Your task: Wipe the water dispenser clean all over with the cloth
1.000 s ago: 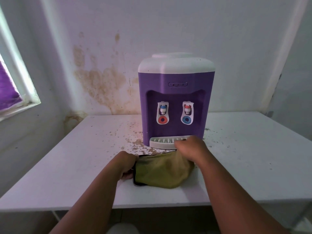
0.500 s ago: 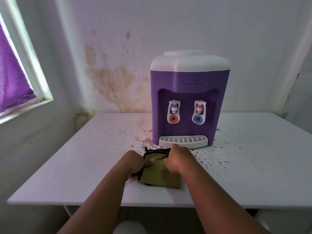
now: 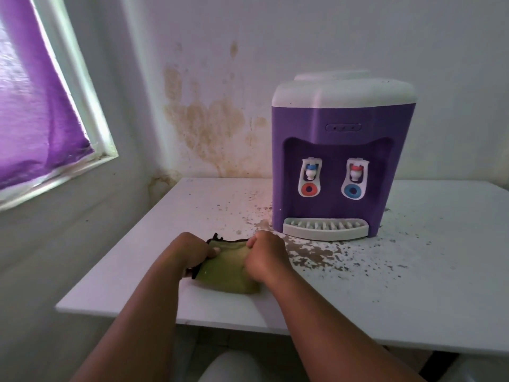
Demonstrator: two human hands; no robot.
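**Both hands on the folded cloth in front of the dispenser**

A white rectangular tabletop (image 3: 413,285) fills the corner of the room, speckled with brown flecks and a patch of worn brown staining near its middle. To the left, a white-framed window (image 3: 82,86) is covered by a purple curtain (image 3: 30,106), and the white back wall (image 3: 206,128) carries a large brownish stain.

The purple water dispenser with a white plastic top (image 3: 341,125) stands upright toward the back of the table, its front turned to the camera. Two white taps sit in its recess side by side, and the white slotted drip tray (image 3: 325,230) juts out at its foot.

Nearer the table's front edge, well short of the tray and to its left, lies the folded yellow-green cloth with dark trim (image 3: 228,271). Its long axis seems to run from front-right to back-left, though the hands hide both ends. The left hand (image 3: 190,249) grips its left side with curled fingers; the right hand (image 3: 265,256) is closed as a fist on its right side, bunching the fabric
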